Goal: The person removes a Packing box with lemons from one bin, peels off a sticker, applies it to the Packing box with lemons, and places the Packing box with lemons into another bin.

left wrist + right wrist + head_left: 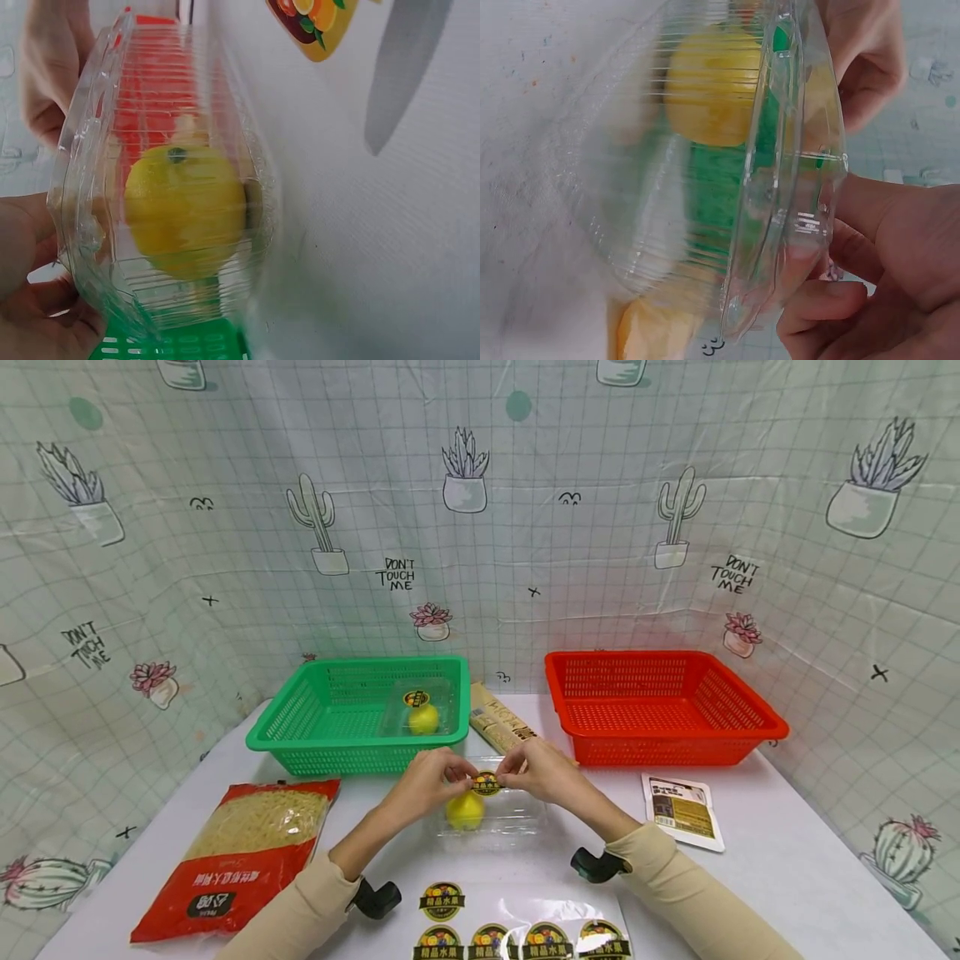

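A clear plastic clamshell box (517, 828) stands closed on the table with a yellow lemon (465, 811) inside its left half. Above the lid, a round black-and-gold fruit sticker (487, 783) is held between both hands. My left hand (427, 785) pinches its left edge, while my right hand (546, 772) pinches the right edge. Whether the sticker touches the lid cannot be told. Both wrist views show the lemon (187, 210) through the ribbed box wall (705, 195); there the lid hides the sticker.
A sticker sheet (525, 906) lies in front. Behind stand a green basket (300, 747), holding another boxed lemon (423, 719), and a red basket (660, 752). A red noodle bag (232, 860) lies left, a white pouch (682, 810) right, a tan packet (498, 718) behind the box.
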